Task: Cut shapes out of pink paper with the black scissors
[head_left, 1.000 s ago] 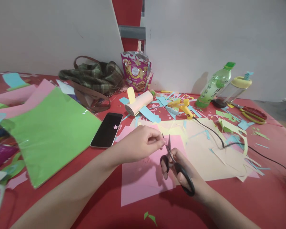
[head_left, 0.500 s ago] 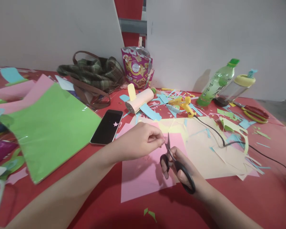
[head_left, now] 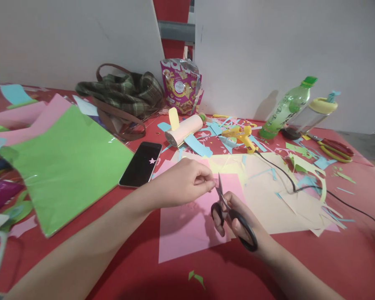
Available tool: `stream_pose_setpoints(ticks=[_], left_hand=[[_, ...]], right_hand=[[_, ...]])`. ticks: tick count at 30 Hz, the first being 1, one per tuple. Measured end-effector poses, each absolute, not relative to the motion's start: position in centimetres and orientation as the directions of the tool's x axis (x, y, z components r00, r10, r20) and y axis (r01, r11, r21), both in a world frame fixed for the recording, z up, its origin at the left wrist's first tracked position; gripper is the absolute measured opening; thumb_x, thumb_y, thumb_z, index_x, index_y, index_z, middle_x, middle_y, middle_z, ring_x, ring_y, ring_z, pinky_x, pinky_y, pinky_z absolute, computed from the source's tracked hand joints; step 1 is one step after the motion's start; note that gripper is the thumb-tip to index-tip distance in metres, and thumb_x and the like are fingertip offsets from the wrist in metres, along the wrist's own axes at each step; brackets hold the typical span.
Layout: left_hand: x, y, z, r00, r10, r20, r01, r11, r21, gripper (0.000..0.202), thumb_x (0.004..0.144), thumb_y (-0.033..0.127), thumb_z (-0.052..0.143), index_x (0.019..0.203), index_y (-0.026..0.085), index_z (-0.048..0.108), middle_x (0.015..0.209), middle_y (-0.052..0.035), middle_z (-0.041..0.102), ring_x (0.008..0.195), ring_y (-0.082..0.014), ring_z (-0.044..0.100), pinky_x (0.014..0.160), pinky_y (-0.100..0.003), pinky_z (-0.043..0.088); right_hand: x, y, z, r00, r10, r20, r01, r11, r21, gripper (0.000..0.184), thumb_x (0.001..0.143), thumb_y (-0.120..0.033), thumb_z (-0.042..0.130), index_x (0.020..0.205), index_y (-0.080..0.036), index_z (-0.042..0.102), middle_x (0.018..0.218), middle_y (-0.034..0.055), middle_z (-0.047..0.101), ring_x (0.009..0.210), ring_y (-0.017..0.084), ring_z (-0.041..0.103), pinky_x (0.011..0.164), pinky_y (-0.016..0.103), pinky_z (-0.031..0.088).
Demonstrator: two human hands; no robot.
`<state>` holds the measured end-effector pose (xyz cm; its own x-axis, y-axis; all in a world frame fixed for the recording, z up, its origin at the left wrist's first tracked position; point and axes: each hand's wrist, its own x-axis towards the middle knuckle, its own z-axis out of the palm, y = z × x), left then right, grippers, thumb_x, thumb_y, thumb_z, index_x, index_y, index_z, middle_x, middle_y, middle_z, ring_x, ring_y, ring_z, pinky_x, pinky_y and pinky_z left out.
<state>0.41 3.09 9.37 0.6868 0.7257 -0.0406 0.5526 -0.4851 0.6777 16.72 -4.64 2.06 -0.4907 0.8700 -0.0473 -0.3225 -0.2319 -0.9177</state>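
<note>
My left hand (head_left: pixel 183 183) is closed in a pinch on a tiny pink paper piece (head_left: pixel 215 186), held just above a pink sheet (head_left: pixel 187 229) on the red table. My right hand (head_left: pixel 237 218) grips black-handled scissors (head_left: pixel 234 218), fingers through the loops. Their blades point up at the pinched piece and touch it. Both hands hover over the pink sheet near the table's front middle.
A green sheet (head_left: pixel 65 162) and a phone (head_left: pixel 141 164) lie to the left. Behind are a paper-roll craft (head_left: pixel 183 130), a yellow glue gun (head_left: pixel 241 136) with black cord (head_left: pixel 300 185), a plaid bag (head_left: pixel 125 98), a snack bag (head_left: pixel 181 85), two bottles (head_left: pixel 287 108) and red scissors (head_left: pixel 333 148). Scraps lie scattered.
Both hands have stayed together at the small pink piece; the scissors have shifted only slightly. The view has tilted a little, so the table objects sit lower-left to upper by a few pixels.
</note>
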Motion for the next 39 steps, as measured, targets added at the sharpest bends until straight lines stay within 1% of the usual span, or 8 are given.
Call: stream_pose_setpoints(ticks=[4, 7, 13, 20, 24, 32, 36, 39], left_hand=[[0.48, 3.11, 9.41, 0.678, 0.733, -0.059, 0.566, -0.469, 0.677, 0.025, 0.074, 0.024, 0.04, 0.056, 0.013, 0.054, 0.049, 0.0027, 0.04, 0.047, -0.0065, 0.032, 0.045, -0.019, 0.023], [0.53, 3.16, 9.43, 0.665, 0.743, -0.069, 0.561, -0.436, 0.703, 0.027, 0.074, 0.026, 0.04, 0.06, 0.013, 0.059, 0.051, 0.0022, 0.045, 0.047, -0.0064, 0.034, 0.046, -0.018, 0.026], [0.36, 3.4, 9.31, 0.672, 0.734, -0.1, 0.532, -0.385, 0.754, 0.027, 0.073, 0.03, 0.043, 0.057, 0.013, 0.056, 0.049, 0.0038, 0.041, 0.046, -0.0055, 0.033, 0.044, -0.017, 0.026], [0.23, 3.42, 9.22, 0.683, 0.71, -0.17, 0.553, -0.35, 0.756, 0.027, 0.073, 0.033, 0.041, 0.06, 0.014, 0.056, 0.053, 0.0021, 0.045, 0.049, -0.0073, 0.039, 0.045, -0.018, 0.027], [0.23, 3.5, 9.11, 0.681, 0.711, -0.176, 0.557, -0.347, 0.755, 0.027, 0.073, 0.033, 0.041, 0.061, 0.014, 0.057, 0.053, 0.0021, 0.046, 0.049, -0.0072, 0.038, 0.045, -0.018, 0.027], [0.15, 3.55, 9.27, 0.684, 0.706, -0.184, 0.546, -0.329, 0.77, 0.026, 0.073, 0.032, 0.042, 0.06, 0.014, 0.055, 0.051, 0.0037, 0.043, 0.047, -0.0057, 0.034, 0.044, -0.016, 0.027], [0.07, 3.55, 9.14, 0.69, 0.693, -0.209, 0.559, -0.327, 0.762, 0.027, 0.074, 0.034, 0.041, 0.061, 0.014, 0.055, 0.052, 0.0035, 0.042, 0.048, -0.0063, 0.036, 0.045, -0.017, 0.027], [0.06, 3.67, 8.96, 0.7, 0.682, -0.212, 0.557, -0.336, 0.76, 0.028, 0.074, 0.035, 0.041, 0.062, 0.014, 0.056, 0.053, 0.0027, 0.045, 0.05, -0.0072, 0.038, 0.046, -0.018, 0.028]], right_hand=[[16.67, -4.6, 1.96, -0.482, 0.875, -0.043, -0.309, -0.215, -0.926, 0.036, 0.067, -0.05, 0.054, 0.076, -0.022, 0.032, 0.062, -0.0026, 0.04, 0.053, 0.011, 0.041, 0.047, 0.024, 0.032], [16.64, -4.64, 2.15, -0.467, 0.883, -0.046, -0.288, -0.201, -0.937, 0.036, 0.068, -0.05, 0.053, 0.076, -0.022, 0.031, 0.062, -0.0028, 0.039, 0.053, 0.011, 0.039, 0.047, 0.023, 0.031], [16.65, -4.72, 2.18, -0.462, 0.885, -0.05, -0.276, -0.197, -0.941, 0.035, 0.068, -0.049, 0.054, 0.075, -0.022, 0.032, 0.06, -0.0037, 0.038, 0.049, 0.01, 0.039, 0.046, 0.023, 0.029], [16.73, -4.77, 2.29, -0.471, 0.88, -0.054, -0.287, -0.212, -0.934, 0.035, 0.068, -0.049, 0.053, 0.076, -0.022, 0.032, 0.062, -0.0023, 0.042, 0.054, 0.011, 0.04, 0.051, 0.025, 0.032], [16.68, -4.74, 2.25, -0.474, 0.88, -0.039, -0.295, -0.2, -0.934, 0.035, 0.068, -0.048, 0.053, 0.076, -0.022, 0.032, 0.062, -0.0026, 0.042, 0.051, 0.01, 0.039, 0.049, 0.024, 0.031], [16.78, -4.77, 2.15, -0.482, 0.875, -0.036, -0.302, -0.205, -0.931, 0.033, 0.069, -0.046, 0.054, 0.075, -0.021, 0.032, 0.063, -0.0027, 0.042, 0.052, 0.009, 0.041, 0.049, 0.023, 0.032], [16.77, -4.74, 2.01, -0.492, 0.87, -0.029, -0.287, -0.193, -0.938, 0.034, 0.07, -0.046, 0.053, 0.076, -0.021, 0.031, 0.062, -0.0023, 0.042, 0.053, 0.01, 0.041, 0.05, 0.024, 0.033], [16.78, -4.78, 2.05, -0.486, 0.873, -0.029, -0.277, -0.186, -0.943, 0.035, 0.069, -0.048, 0.052, 0.077, -0.021, 0.031, 0.064, -0.0015, 0.043, 0.056, 0.011, 0.042, 0.051, 0.025, 0.032]])
